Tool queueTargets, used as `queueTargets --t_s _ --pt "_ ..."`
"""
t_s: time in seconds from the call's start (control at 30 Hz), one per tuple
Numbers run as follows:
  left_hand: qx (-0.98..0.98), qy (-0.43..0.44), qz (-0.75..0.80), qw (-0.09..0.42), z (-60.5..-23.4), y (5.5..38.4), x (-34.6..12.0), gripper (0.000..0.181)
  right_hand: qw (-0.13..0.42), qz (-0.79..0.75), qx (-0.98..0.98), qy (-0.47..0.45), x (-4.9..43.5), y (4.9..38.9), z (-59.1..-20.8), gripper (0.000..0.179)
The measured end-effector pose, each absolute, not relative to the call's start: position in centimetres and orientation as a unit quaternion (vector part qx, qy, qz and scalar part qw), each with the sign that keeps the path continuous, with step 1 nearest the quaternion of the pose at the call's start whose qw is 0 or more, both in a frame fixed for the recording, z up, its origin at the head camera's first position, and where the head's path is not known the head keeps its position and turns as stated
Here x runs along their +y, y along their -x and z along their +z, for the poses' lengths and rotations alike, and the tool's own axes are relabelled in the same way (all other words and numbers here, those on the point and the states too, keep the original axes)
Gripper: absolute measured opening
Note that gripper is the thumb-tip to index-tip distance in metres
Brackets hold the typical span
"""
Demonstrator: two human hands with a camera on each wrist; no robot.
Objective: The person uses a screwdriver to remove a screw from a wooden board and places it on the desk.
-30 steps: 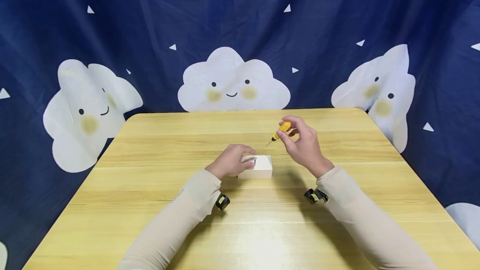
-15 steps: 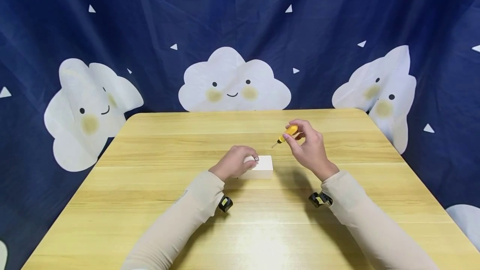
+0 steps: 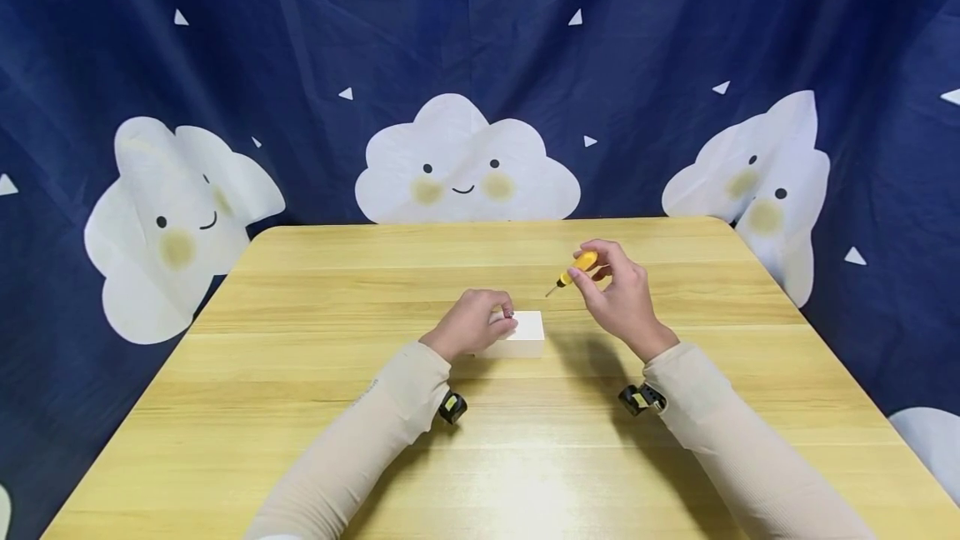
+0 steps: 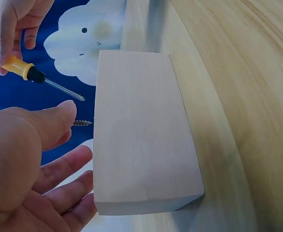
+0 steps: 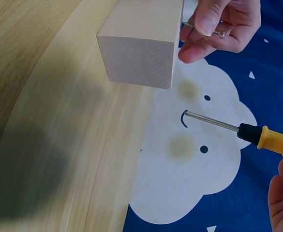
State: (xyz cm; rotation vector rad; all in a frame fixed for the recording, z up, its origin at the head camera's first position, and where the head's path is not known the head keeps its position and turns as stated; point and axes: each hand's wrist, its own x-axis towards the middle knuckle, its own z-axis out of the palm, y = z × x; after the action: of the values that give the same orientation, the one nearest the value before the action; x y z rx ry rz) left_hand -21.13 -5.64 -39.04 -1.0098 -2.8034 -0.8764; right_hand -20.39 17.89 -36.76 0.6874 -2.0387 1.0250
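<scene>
A pale wooden block [image 3: 521, 347] lies on the table in front of me. My left hand [image 3: 471, 325] is over its left part and pinches a metal screw [image 4: 82, 123] between thumb and forefinger. The screw's threaded point faces the block's upper face, at or very close to it; I cannot tell whether they touch. Its head [image 5: 221, 35] sticks out beyond the fingers in the right wrist view. My right hand [image 3: 621, 298] grips a screwdriver [image 3: 584, 261] by its yellow handle, up and to the right of the block. The shaft [image 5: 211, 120] slants down toward the block, apart from the screw.
The wooden table [image 3: 420, 473] extends around the block on all sides. A dark blue curtain [image 3: 637, 40] with white clouds hangs behind the table and along its sides. Black wrist cameras [image 3: 452, 407] are strapped under both sleeves.
My right hand has drawn back slightly rightward and down with the screwdriver, then stayed nearly still. My left hand has shifted a little right, and its fingers have turned the screw over the block.
</scene>
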Motion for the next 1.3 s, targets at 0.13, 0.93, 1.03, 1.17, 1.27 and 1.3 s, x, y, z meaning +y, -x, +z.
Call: queueTargets --t_s 0.13,0.93,1.03,1.17,1.27,1.3 --pt "-0.902 0.317 -0.292 0.013 -39.0 21.2 -5.6 0.012 0.367 0.4 -0.796 -0.267 17.9 20.4 -36.8 0.036" --pt "-0.907 0.261 -0.323 0.071 -38.4 21.5 -9.2 0.014 0.368 0.376 -0.813 -0.251 19.1 20.0 -36.8 0.035" --pt "-0.91 0.25 -0.322 0.073 -38.2 21.5 -9.8 0.015 0.366 0.374 -0.817 -0.245 19.3 19.9 -36.8 0.035" --pt "-0.915 0.252 -0.306 0.077 -37.9 21.4 -10.4 0.02 0.365 0.371 -0.818 -0.244 19.6 19.8 -36.8 0.034" --pt "-0.918 0.255 -0.294 0.081 -37.7 21.4 -11.0 0.02 0.367 0.369 -0.818 -0.244 19.8 19.8 -37.0 0.033" --pt "-0.919 0.255 -0.291 0.081 -37.7 21.4 -11.2 0.02 0.367 0.369 -0.819 -0.243 19.9 19.7 -37.1 0.033"
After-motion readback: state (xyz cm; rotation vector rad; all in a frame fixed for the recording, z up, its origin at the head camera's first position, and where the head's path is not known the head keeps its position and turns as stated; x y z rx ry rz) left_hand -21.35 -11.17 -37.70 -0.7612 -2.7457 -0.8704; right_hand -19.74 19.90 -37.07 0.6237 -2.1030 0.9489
